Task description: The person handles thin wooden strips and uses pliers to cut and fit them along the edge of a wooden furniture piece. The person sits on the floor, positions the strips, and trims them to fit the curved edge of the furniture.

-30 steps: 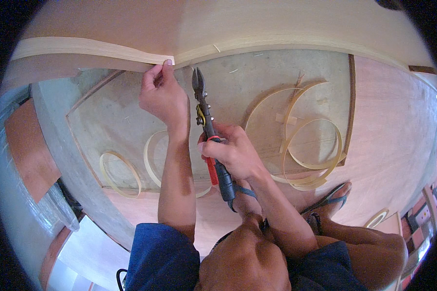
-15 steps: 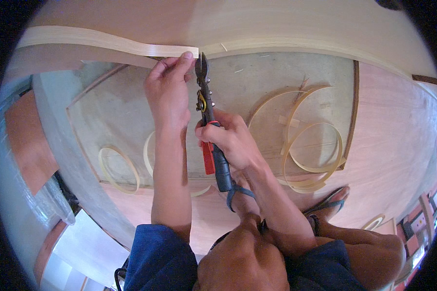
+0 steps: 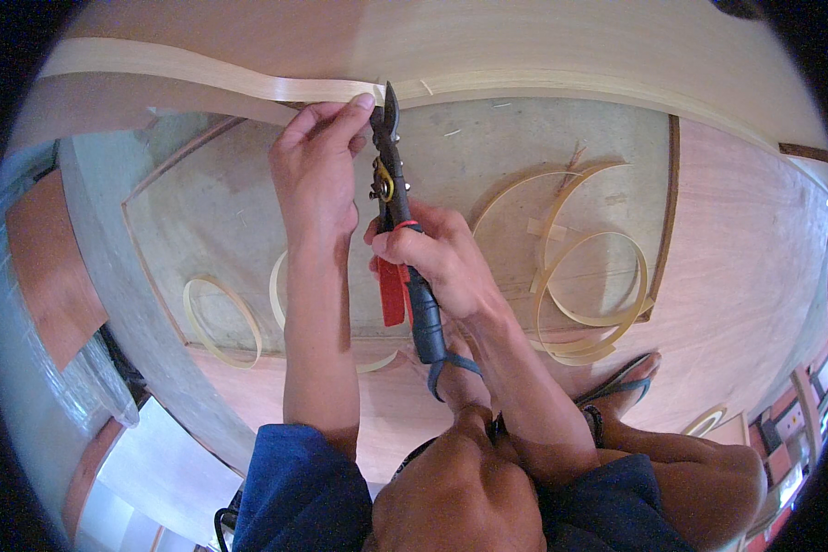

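Observation:
Between thumb and fingers, my left hand (image 3: 317,156) pinches the end of a long, pale wood-grain edging strip (image 3: 221,75) that runs off to the far left. My right hand (image 3: 437,253) is wrapped around tin snips (image 3: 396,198) with red and black grips. Their dark jaws point away from me and stand parted at the strip's end, with the strip seemingly between the blades. The tips reach just past its upper edge, close to my left thumb.
Beyond my hands runs the pale edge of a large panel (image 3: 543,41). Loose curled strips (image 3: 642,276) lie on the board to the right, another coil (image 3: 223,322) to the left. My sandalled feet (image 3: 621,391) are close below. Plastic-wrapped material (image 3: 101,386) stands at far left.
The snips' jaws have opened and moved slightly up, onto the strip's end. Their handles are spread wider. My left hand still pinches the strip and has shifted a little.

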The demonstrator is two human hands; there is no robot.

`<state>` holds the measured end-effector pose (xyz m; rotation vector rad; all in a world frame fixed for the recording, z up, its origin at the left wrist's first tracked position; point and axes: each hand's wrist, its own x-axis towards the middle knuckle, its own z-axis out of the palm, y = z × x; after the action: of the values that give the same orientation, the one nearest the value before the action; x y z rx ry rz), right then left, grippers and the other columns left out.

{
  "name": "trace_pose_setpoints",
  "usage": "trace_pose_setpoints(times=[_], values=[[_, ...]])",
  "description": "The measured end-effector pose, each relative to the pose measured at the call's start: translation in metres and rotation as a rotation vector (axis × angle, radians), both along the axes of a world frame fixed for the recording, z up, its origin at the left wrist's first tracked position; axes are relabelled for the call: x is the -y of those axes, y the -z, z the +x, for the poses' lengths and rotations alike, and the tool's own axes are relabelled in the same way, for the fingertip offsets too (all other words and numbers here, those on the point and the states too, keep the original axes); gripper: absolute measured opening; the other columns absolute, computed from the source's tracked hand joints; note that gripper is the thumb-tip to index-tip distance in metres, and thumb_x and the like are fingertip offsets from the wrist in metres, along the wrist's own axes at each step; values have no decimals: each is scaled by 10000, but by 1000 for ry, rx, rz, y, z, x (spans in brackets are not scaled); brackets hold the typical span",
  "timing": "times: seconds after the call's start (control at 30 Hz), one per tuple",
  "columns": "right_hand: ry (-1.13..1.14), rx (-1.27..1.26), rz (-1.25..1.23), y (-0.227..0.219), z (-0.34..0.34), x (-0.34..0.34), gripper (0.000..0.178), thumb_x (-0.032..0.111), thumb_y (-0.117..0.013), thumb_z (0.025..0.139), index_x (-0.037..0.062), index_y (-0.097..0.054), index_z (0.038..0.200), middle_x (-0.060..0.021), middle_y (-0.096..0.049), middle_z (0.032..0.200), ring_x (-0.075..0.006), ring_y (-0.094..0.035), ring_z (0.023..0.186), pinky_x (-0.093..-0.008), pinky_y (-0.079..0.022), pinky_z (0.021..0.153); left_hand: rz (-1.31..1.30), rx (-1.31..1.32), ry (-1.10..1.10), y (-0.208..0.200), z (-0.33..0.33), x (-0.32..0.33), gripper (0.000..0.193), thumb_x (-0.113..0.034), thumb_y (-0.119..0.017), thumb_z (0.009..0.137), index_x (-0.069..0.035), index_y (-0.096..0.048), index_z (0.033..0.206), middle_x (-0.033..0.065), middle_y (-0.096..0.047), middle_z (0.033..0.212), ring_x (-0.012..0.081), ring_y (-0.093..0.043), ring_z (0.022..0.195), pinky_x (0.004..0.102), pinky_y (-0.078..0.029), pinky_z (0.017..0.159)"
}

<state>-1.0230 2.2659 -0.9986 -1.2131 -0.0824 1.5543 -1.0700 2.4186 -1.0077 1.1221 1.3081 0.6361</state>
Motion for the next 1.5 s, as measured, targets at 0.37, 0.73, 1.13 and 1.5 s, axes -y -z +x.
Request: trace_pose_setpoints(times=[0.37, 0.73, 1.13, 1.5], values=[[30, -11, 30, 2, -2, -2, 426, 293, -701, 824, -62, -676, 1057, -108, -693, 905, -204, -700, 820, -348, -547, 785, 10, 34, 31, 2, 0, -2, 132, -84, -846, 869, -12, -740, 903, 12, -687, 828, 107, -588, 748, 268, -482, 719], [33, 4, -15, -2, -3, -4, 383, 293, -722, 841, -37, -682, 1031, -101, -682, 812, -191, -685, 743, -342, -544, 711, 6, 12, 54, 1, -2, -4, 147, -113, -854, 863, -28, -738, 893, 13, -699, 851, 116, -606, 782, 289, -497, 762], [65, 0, -47, -6, -6, -5, 281, 254, -747, 858, -2, -677, 953, -77, -663, 720, -163, -667, 650, -320, -526, 620, -25, 43, 49, 1, -2, -4, 130, -101, -848, 866, -42, -733, 879, 12, -701, 856, 119, -619, 794, 289, -509, 784], [150, 24, -124, -8, -14, 1, 222, 210, -730, 887, 1, -664, 920, -59, -639, 719, -150, -646, 617, -318, -528, 577, -115, 70, 56, -1, -6, -3, 127, -112, -802, 919, -35, -723, 982, 59, -753, 963, 152, -717, 931, 274, -509, 797]])
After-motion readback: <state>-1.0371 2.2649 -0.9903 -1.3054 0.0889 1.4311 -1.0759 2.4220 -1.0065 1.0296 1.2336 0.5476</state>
